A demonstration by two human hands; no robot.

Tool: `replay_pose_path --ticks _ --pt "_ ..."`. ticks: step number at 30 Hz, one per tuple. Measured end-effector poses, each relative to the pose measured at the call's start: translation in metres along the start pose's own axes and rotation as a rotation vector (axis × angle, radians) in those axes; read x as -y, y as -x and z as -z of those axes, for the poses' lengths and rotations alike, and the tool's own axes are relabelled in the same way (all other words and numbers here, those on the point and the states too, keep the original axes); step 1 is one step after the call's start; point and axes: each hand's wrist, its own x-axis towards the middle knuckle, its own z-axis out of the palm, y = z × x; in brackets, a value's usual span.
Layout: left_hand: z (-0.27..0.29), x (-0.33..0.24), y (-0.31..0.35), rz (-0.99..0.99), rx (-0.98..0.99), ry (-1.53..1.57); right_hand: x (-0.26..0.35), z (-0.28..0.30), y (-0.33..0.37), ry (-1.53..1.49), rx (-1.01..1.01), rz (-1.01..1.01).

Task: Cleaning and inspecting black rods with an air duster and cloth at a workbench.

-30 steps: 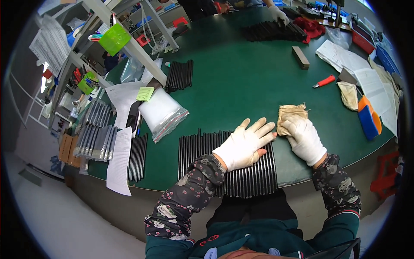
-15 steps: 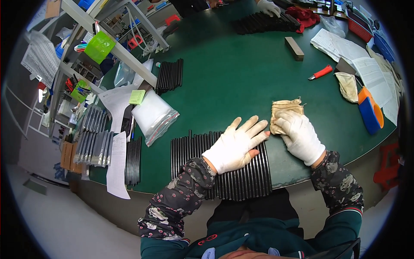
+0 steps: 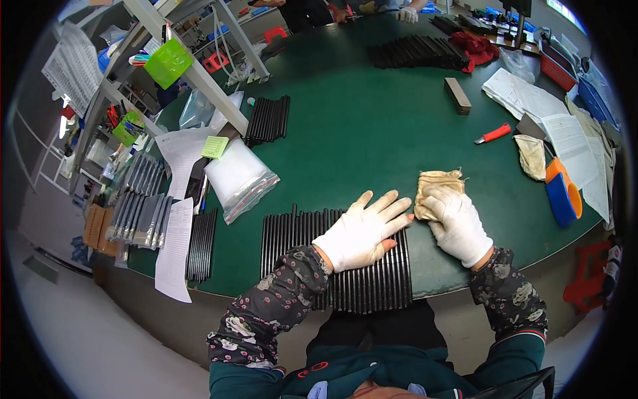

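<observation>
In a white glove with bare thumb and little fingertip areas, my left hand point(image 3: 362, 233) lies with spread fingers across a row of slim black rods point(image 3: 372, 286). The rods sit side by side at the table's near edge, their lower ends reaching past it. One rod sticks out above the others at the far side. To the right of the row, my gloved right hand point(image 3: 460, 225) bends its fingers over a folded, stained beige cloth point(image 3: 440, 178) and presses it on the green tabletop. Its fingertips are partly hidden in the cloth.
Left are a clear bag of white material point(image 3: 239, 176), paper sheets point(image 3: 176, 249) and more black rods point(image 3: 268, 118). Right are a red utility knife point(image 3: 495, 133), a grey-brown block point(image 3: 457, 96) and an orange-blue holder point(image 3: 563, 193). Co-workers stand at the far edge, one gloved hand point(image 3: 407, 14) showing.
My view has tilted slightly upward, showing more of the far side. Both my hands keep nearly the same places on rods and cloth. The co-worker's gloved hand has lifted off the far black rods.
</observation>
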Motion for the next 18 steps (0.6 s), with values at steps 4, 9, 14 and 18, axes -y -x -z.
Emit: replay_pose_path --ticks 4,9,14,18 --pt "-0.002 -0.004 0.001 0.007 0.008 -0.004 0.0 0.001 0.005 -0.006 0.018 -0.026" --pt "-0.006 -0.003 0.004 0.01 -0.003 0.006 0.001 0.0 0.006 0.01 0.041 -0.024" --pt "-0.005 0.005 0.005 0.03 -0.112 0.065 0.0 0.001 -0.005 -0.055 0.011 0.001" --pt "0.019 0.015 0.017 0.025 -0.139 0.005 -0.009 -0.003 -0.004 -0.053 0.038 0.005"
